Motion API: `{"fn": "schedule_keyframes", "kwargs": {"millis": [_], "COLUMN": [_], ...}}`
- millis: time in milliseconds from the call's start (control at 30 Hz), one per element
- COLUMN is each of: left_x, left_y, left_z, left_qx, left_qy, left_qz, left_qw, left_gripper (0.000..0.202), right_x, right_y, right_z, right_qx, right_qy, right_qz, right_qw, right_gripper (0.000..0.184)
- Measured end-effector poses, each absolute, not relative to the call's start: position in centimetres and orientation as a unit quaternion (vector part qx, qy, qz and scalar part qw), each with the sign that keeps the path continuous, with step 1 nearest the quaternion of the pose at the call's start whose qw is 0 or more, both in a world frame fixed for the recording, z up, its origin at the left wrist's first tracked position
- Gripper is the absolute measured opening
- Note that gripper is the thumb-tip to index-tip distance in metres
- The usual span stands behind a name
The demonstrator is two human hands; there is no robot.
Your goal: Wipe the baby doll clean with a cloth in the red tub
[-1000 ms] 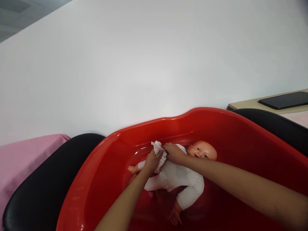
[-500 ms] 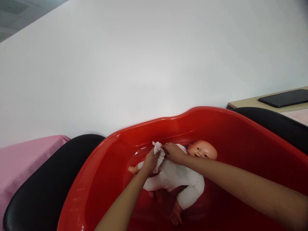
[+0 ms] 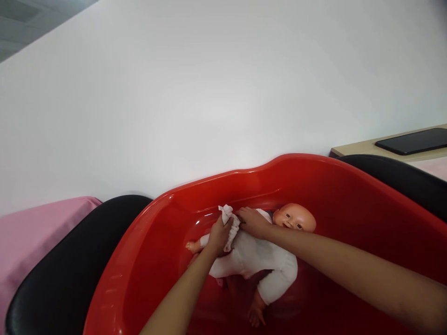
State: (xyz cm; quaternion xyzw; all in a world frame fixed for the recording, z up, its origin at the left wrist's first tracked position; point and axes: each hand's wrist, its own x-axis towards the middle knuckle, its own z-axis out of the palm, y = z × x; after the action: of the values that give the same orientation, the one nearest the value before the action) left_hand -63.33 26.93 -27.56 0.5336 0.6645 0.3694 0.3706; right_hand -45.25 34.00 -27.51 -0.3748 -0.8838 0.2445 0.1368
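Red tub (image 3: 150,260) held doll (image 3: 258,253) | left hand (image 3: 219,235) closed on frilly cloth (image 3: 231,229) | right hand (image 3: 254,222) rested over doll, grip unclear | step seemed 2-handed cloth handling; next move likely called for steady hold

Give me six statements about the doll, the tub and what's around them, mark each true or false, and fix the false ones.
1. The doll lies in the tub. True.
2. The tub is blue. False: it is red.
3. The left hand grips the frilly cloth. True.
4. The doll is bare. False: it wears white clothes.
5. Only one hand reaches into the tub. False: both do, the right hand over the doll.
6. The black slab lies on the shelf. True.
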Motion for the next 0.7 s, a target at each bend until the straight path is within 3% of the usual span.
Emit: {"fn": "schedule_keyframes", "kwargs": {"millis": [333,500,700], "left_x": [-63.8,-67.7,-76.0], "left_y": [26.5,24.9,19.1], "left_z": [-25.8,-20.6,-14.4], "left_qx": [0.579,0.599,0.536], "left_qy": [0.694,0.700,0.750], "left_qz": [0.273,0.247,0.269], "left_qw": [0.330,0.300,0.279], "left_gripper": [0.039,0.038,0.055], "right_x": [-45.2,-45.0,-45.7], "right_y": [33.9,33.5,33.9], "right_z": [-27.5,-27.3,-27.3], "right_qx": [-0.375,-0.367,-0.381], "right_qy": [-0.881,-0.884,-0.887], "right_qz": [0.250,0.251,0.239], "right_qw": [0.143,0.145,0.107], "right_gripper": [0.017,0.026,0.025]}}
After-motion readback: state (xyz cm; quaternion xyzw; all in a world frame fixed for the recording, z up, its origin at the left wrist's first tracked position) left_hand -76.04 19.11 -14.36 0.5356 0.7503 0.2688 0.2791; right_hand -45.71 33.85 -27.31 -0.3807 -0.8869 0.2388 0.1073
